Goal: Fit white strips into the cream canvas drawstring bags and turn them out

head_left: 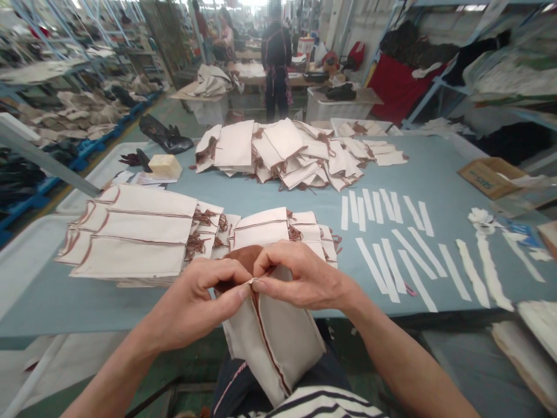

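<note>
Both hands meet at the near edge of the table, over the person's lap. Left hand (pixel 200 302) pinches the top edge of a cream cloth pouch (pixel 274 337) between thumb and forefinger, grip narrow and closed on the fabric. Right hand (pixel 300 276) pinches the same edge just beside it, fingertips touching the left hand's, fingers curled, also closed on the pouch. The pouch hangs down from the hands toward the lap, with a dark red seam line running down its face and a brown lining (pixel 237 261) showing at the mouth behind the fingers.

Blue-grey table (pixel 435 174) carries the rest. Near left: a stack of finished pouches (pixel 134 235) laid flat and overlapped, brown drawstring tassels at their right ends. Just behind the hands: a smaller stack (pixel 278 226), same kind. Far centre: a loose heap of pouches (pixel 287 154). Right of the hands: rows of white paper strips (pixel 391 232), lying apart from each other. Far right edge: a cardboard box (pixel 491 177). Far left: a pale block (pixel 165 166) beside dark scraps. A person in dark clothes (pixel 276 64) stands well beyond the table, back in the workshop.
</note>
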The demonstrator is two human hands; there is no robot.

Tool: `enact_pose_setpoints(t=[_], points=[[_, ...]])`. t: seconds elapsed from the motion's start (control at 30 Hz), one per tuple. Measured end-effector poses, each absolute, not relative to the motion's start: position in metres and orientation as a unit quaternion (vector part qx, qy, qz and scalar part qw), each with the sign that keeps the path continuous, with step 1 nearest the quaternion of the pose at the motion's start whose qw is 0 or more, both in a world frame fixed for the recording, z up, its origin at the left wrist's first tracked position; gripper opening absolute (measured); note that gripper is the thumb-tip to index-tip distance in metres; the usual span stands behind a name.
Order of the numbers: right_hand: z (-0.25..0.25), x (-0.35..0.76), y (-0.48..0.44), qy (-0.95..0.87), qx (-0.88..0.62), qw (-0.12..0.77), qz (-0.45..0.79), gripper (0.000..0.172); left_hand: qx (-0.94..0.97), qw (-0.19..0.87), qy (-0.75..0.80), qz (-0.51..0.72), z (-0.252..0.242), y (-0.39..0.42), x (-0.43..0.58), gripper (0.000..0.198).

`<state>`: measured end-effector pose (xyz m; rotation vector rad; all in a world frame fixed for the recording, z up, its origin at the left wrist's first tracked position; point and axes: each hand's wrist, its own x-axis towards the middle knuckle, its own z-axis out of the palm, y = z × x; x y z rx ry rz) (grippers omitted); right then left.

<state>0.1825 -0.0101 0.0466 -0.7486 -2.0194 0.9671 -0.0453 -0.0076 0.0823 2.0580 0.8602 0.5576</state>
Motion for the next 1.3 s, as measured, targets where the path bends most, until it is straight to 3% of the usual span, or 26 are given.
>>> enact_pose_setpoints(t=[0.17,0.37,0.5,0.73,1.0,1.17,1.3], points=[[0.045,0.171,-0.017,-0.763,-0.319,0.386,0.409,0.014,0.795,0.435,0.354,0.23,0.074,-0.007,-0.05,0.026],[0.049,0.167,-0.023,-0.805,-0.356,0.354,0.315,0.008,0.777,0.461,0.373,0.211,0.07,-0.009,-0.055,0.027],[0.054,0.168,-0.02,-0.829,-0.387,0.28,0.29,0.011,0.833,0.362,0.37,0.196,0.079,-0.008,-0.052,0.02],[0.065,0.167,-0.015,-0.839,-0.395,0.249,0.279,0.014,0.92,0.205,0.295,0.155,0.097,-0.002,-0.049,0.018],[0.061,0.172,-0.019,-0.68,-0.401,0.338,0.512,0.015,0.959,0.047,0.176,0.215,0.083,0.001,-0.054,0.02],[0.063,0.176,-0.017,-0.591,-0.338,0.331,0.653,0.021,0.962,-0.005,0.136,0.238,0.071,0.001,-0.06,0.034],[0.058,0.172,-0.015,-0.534,-0.365,0.325,0.69,0.023,0.964,-0.038,0.119,0.236,0.063,0.007,-0.064,0.041]])
